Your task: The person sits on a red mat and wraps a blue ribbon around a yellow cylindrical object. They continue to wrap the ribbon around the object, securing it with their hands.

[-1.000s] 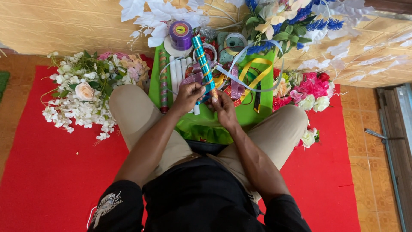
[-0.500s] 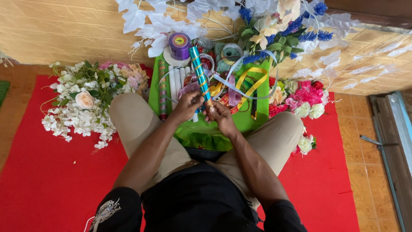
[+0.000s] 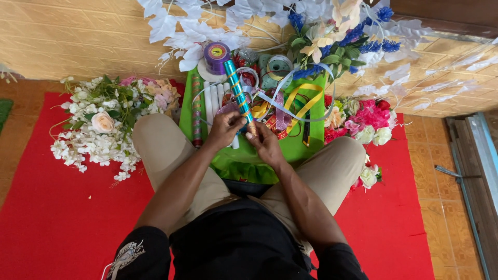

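Note:
I sit cross-legged on a red mat (image 3: pixel 57 218). Both hands meet over a green cloth (image 3: pixel 301 148) between my knees. A shiny turquoise stick (image 3: pixel 236 88) wound with a gold ribbon stripe points away from me toward the wall. My left hand (image 3: pixel 226 126) grips its near end. My right hand (image 3: pixel 263 141) pinches the same end from the right, fingertips on the ribbon. Several white sticks (image 3: pixel 213 103) lie on the cloth just left of the hands.
Ribbon spools, including a purple spool (image 3: pixel 217 53), and loose yellow and pale blue ribbons (image 3: pixel 298 98) lie on the cloth. White artificial flowers (image 3: pixel 98 127) are at left, pink and red flowers (image 3: pixel 365 116) at right, white and blue flowers along the yellow wall behind.
The hands stay on the turquoise stick; its far end has tipped slightly left. The view has shifted a little.

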